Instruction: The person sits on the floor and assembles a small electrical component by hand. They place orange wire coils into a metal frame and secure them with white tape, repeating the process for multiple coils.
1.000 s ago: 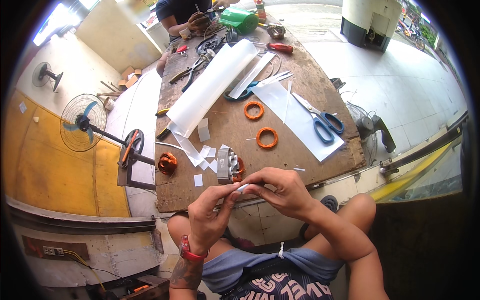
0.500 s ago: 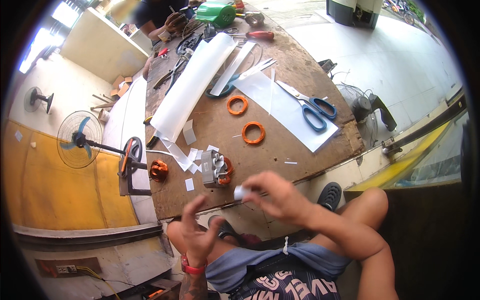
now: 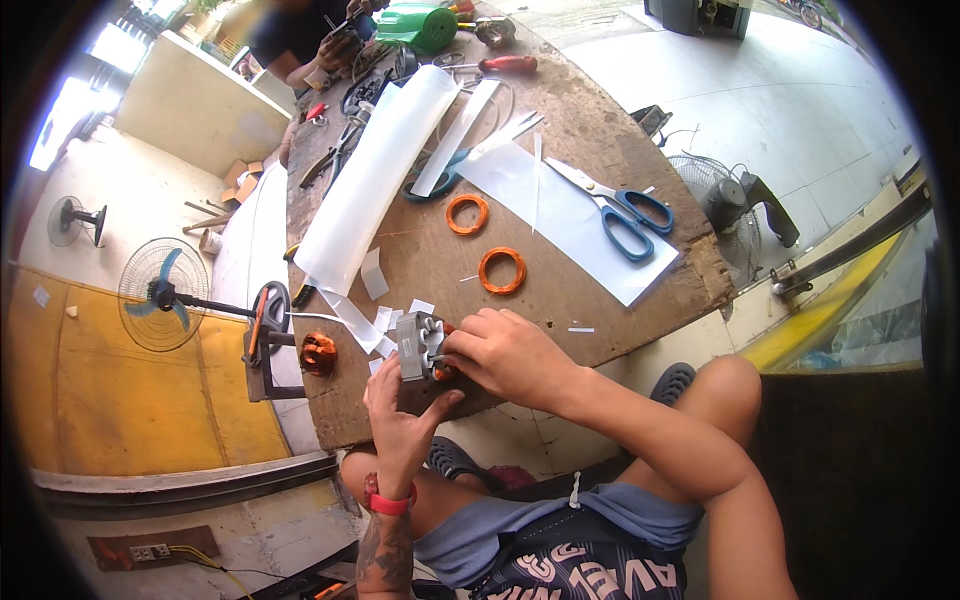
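A grey motor stator core [image 3: 409,348] with orange copper windings [image 3: 443,370] stands near the table's front edge. My right hand [image 3: 515,355] reaches over its right side, fingertips pinched at the slots. A small white slip, mostly hidden, is between those fingers. Thumb and fingers apart, my left hand [image 3: 400,415] cups the core's lower left side, with its fingertips close against it. Several cut white slips [image 3: 384,318] lie just behind the core. Two orange wire coils, a far one [image 3: 467,231] and a nearer one [image 3: 502,289], rest on the table.
A white sheet roll [image 3: 380,180] lies along the wooden table [image 3: 570,270]. Blue-handled scissors [image 3: 627,228] rest on a flat white sheet [image 3: 590,250]; another pair [image 3: 430,183] lies beyond. A wound orange part [image 3: 318,353] stands at the left edge. A person [image 3: 300,40] works at the far end.
My right hand has moved left and up with the white slip, onto the stator core. My left hand has risen to the core's lower left side.
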`<action>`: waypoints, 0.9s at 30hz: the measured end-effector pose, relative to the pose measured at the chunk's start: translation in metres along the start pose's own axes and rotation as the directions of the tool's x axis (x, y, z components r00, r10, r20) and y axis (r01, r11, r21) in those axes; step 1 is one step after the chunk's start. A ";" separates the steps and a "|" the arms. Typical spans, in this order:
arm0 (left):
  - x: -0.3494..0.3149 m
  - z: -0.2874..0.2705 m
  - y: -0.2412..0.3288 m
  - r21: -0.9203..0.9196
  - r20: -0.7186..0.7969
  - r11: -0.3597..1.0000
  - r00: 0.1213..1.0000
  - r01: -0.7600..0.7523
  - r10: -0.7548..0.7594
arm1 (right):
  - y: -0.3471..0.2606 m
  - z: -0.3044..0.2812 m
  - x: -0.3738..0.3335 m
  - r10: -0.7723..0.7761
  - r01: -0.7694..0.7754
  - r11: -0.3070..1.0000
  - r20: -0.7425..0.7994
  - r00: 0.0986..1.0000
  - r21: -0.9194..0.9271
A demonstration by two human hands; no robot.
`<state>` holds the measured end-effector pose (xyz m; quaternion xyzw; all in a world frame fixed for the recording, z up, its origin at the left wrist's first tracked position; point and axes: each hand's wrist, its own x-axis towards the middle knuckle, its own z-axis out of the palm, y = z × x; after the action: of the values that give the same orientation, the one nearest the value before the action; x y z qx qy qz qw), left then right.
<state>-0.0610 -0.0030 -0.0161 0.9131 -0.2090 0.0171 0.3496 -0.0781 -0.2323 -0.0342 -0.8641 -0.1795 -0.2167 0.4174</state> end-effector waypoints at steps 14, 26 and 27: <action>0.036 -0.029 -0.012 0.106 0.181 0.962 0.956 -0.251 0.230 | 0.011 -0.075 -0.010 0.219 -0.209 0.803 -0.050 0.974 -0.558; 0.055 -0.043 -0.021 -0.017 0.302 0.973 0.926 -0.231 0.225 | -0.034 -0.008 -0.028 -0.018 0.079 0.957 0.217 0.976 -0.278; 0.055 -0.042 -0.022 -0.034 0.289 0.973 0.930 -0.228 0.228 | -0.033 -0.005 -0.029 -0.041 0.088 0.962 0.182 0.982 -0.260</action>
<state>0.0023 0.0185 0.0113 0.8752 -0.3628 -0.0768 0.3108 -0.1201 -0.2209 -0.0255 -0.9218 -0.2128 -0.1755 0.2725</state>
